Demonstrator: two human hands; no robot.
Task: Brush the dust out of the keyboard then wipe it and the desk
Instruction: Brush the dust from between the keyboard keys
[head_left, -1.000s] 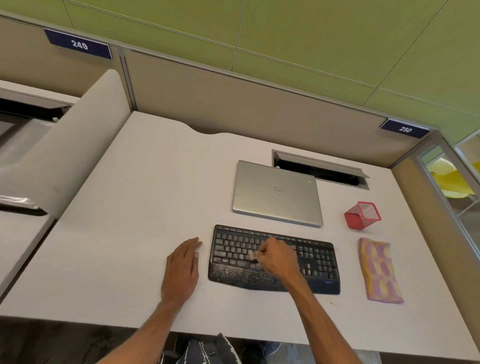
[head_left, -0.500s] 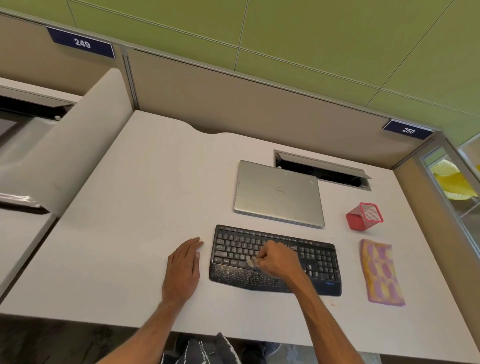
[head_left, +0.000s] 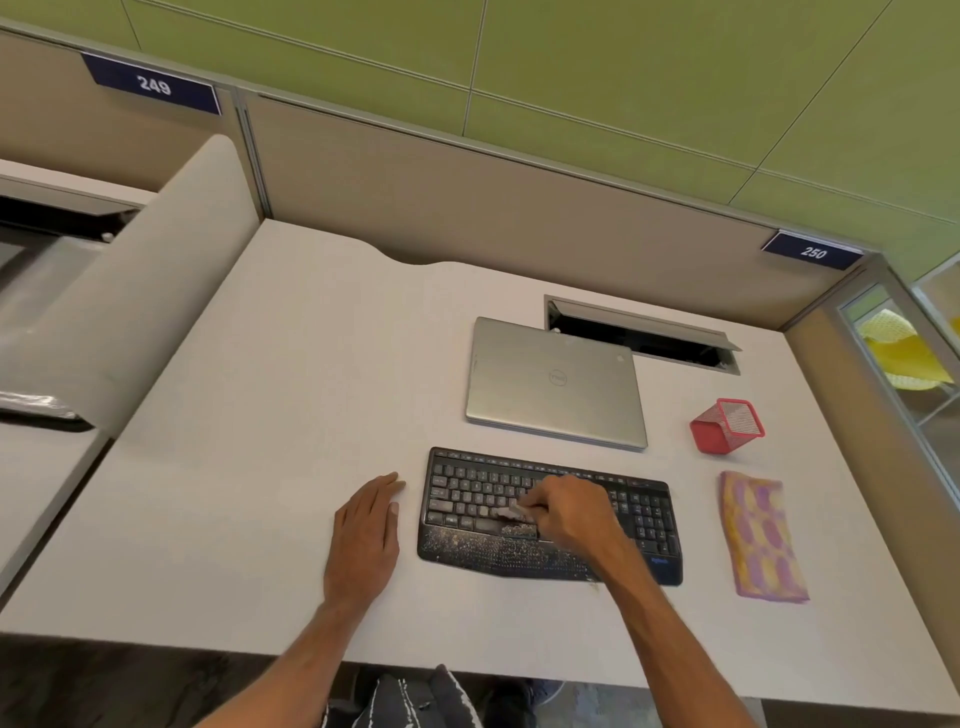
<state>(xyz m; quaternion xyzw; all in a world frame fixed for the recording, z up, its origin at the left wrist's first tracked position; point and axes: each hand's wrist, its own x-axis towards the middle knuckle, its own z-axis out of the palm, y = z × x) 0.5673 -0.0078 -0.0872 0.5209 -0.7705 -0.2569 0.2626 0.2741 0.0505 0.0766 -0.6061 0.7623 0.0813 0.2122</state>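
Right hand (head_left: 571, 514) nudged slightly right, fingers curled round small brush (head_left: 511, 513) on keyboard (head_left: 467, 493) lower rows, centre-bottom of frame. Left hand (head_left: 366, 535) flat, fingers straight, on desk (head_left: 260, 415) just left of keyboard. Cloth (head_left: 761, 535) lower right.

The right hand (head_left: 571, 514) holds a small brush (head_left: 514, 513) on the keyboard (head_left: 467, 493). The left hand (head_left: 363, 535) lies flat on the desk (head_left: 270, 426), fingers just left of the keyboard. Behind the right fingers sits the laptop (head_left: 556, 382). Far to their right lies the cloth (head_left: 761, 538), with the cup (head_left: 724, 426) behind it.
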